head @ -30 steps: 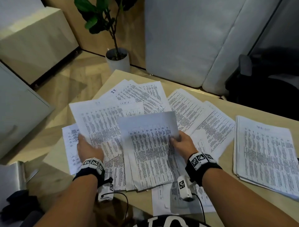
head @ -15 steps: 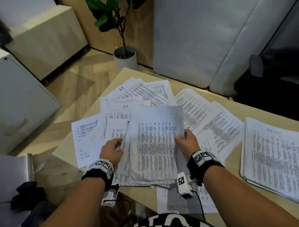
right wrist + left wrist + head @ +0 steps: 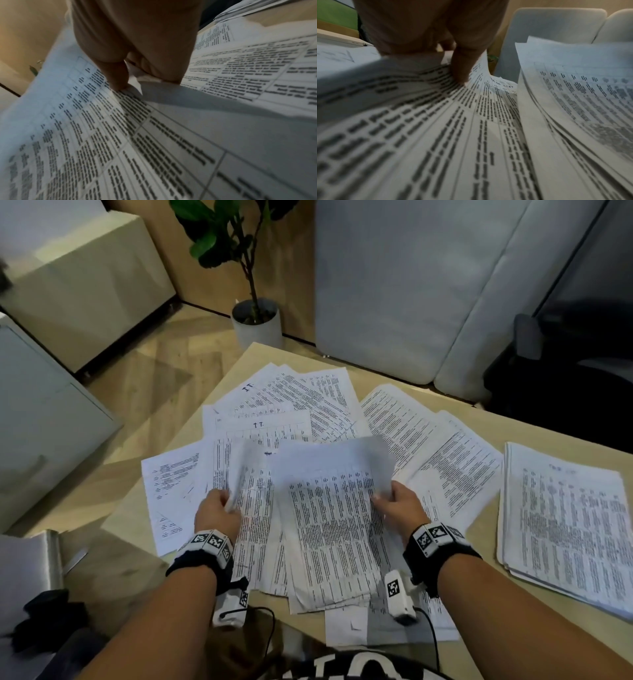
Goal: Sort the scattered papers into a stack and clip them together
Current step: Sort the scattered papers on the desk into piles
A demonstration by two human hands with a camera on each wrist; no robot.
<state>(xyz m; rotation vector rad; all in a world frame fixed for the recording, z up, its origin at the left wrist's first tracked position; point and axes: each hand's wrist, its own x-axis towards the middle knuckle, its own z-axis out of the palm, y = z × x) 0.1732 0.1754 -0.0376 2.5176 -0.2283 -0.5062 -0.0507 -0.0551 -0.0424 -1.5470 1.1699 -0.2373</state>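
Printed white sheets lie scattered over a light wooden table (image 3: 479, 419). My right hand (image 3: 394, 501) pinches the right edge of a gathered bundle of papers (image 3: 332, 529), thumb on top; the right wrist view shows the thumb (image 3: 118, 75) pressed on that bundle (image 3: 102, 135). My left hand (image 3: 219, 508) pinches the left edge of a curling sheet (image 3: 253, 491) just left of the bundle, and its thumb (image 3: 462, 67) bears on the printed page (image 3: 436, 135). More loose sheets (image 3: 298, 402) fan out behind. No clip is in view.
A separate neat pile of papers (image 3: 565, 525) lies at the table's right end. A potted plant (image 3: 255, 316) stands on the floor beyond the table's far corner. Grey cushions (image 3: 411, 285) are behind, and a dark chair (image 3: 565, 364) at the right.
My left hand has moved right from the far-left sheets and now lifts a sheet beside the bundle. The right hand kept its hold on the bundle, whose top edge curls more.
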